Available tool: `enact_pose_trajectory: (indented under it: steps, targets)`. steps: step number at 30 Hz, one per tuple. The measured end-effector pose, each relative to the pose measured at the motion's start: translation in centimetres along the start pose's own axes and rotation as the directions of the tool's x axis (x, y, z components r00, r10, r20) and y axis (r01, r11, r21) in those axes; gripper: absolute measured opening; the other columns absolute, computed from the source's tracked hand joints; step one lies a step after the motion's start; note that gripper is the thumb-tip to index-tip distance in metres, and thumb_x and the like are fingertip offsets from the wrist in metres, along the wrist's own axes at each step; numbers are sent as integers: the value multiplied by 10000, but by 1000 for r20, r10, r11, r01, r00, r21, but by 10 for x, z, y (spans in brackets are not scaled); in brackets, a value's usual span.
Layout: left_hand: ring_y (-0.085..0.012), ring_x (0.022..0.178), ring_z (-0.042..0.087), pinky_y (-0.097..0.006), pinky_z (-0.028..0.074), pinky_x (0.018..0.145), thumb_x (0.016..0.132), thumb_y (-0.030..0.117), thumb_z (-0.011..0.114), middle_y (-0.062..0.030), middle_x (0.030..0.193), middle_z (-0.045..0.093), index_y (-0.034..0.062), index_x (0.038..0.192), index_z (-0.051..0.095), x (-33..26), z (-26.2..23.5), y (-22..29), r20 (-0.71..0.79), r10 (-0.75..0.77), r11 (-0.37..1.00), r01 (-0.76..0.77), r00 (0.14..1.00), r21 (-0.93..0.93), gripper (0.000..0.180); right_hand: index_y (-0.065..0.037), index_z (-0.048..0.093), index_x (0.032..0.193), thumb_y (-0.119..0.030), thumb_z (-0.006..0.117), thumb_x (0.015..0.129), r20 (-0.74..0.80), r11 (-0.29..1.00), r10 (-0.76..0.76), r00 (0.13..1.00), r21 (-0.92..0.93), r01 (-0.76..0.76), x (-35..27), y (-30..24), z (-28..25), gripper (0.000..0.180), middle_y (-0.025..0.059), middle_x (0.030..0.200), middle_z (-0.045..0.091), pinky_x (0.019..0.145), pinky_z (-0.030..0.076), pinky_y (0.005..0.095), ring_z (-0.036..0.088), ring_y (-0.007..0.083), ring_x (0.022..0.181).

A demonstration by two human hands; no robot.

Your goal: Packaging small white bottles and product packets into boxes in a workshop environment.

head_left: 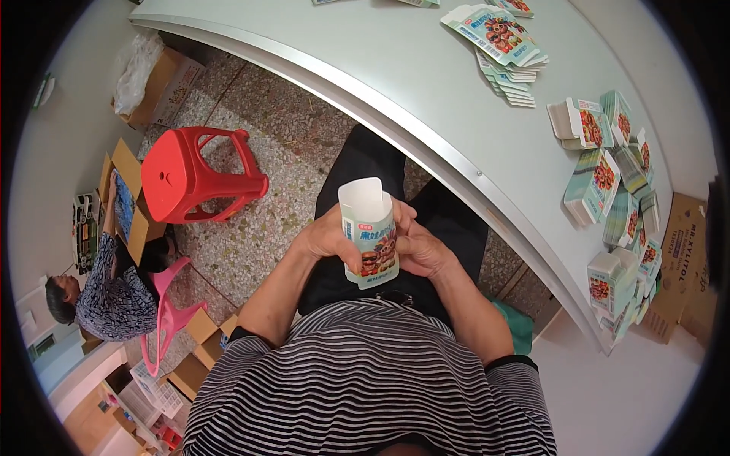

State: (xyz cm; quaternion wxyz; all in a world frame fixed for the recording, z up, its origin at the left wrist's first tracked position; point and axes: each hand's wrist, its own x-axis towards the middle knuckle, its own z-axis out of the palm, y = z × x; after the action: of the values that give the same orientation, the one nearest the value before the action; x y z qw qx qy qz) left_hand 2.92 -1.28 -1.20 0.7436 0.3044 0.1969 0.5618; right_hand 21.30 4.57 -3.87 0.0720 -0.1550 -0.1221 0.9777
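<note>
Speckled floor (pixel 258 144) behind; at far left we see another person (pixel 106 292), partly cut off by rim, then red stool (pixel 199 176). Our left hand (pixel 328 237) grips small carton (pixel 369 234) from left, right hand (pixel 417 245) from right; carton upright between both, top flap open, lower end hidden by fingers. Grey table (pixel 395 68) right, folded cartons (pixel 620 205) blurred at rim.

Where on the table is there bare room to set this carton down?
Bare tabletop lies left of the flat carton stack and along the near table edge below it. The right end is crowded with folded cartons. Both hands, left and right, hold the open carton.
</note>
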Motion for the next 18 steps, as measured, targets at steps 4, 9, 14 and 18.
enact_pose_trajectory:
  steps: [4,9,14,18]
  targets:
    - [-233,1151,549,-369,446,989,428,205,973,-121,1198,586,32,1134,583,4,-8,-7,78,-1,993,-8,997,115,824,-78,441,1350,-209,851,737,14,982,-21,1000,-187,23,2,10,-14,749,50,1316,526,1018,466,359,544,195,1194]
    - [-220,1046,629,-359,511,922,632,152,877,-135,1188,620,-22,1319,465,-7,9,-8,-355,164,950,-51,920,307,819,3,570,1224,-203,755,848,-56,985,-49,997,-171,39,1,3,-3,467,81,1213,622,930,516,337,603,181,1095]
    - [-175,929,679,-287,562,824,836,-67,688,-159,1088,682,-65,1347,461,-26,15,-11,-614,311,881,22,725,472,559,17,659,1070,-190,678,924,-318,908,-276,907,-396,138,11,9,3,253,63,966,704,744,529,260,667,121,849]
    - [-169,961,671,-286,559,832,868,-36,677,-158,1100,684,-76,1281,546,-32,19,-11,-648,321,896,-2,691,443,435,19,689,970,-199,703,908,-321,819,-345,882,-561,117,13,12,9,228,56,870,703,687,498,227,640,85,798]
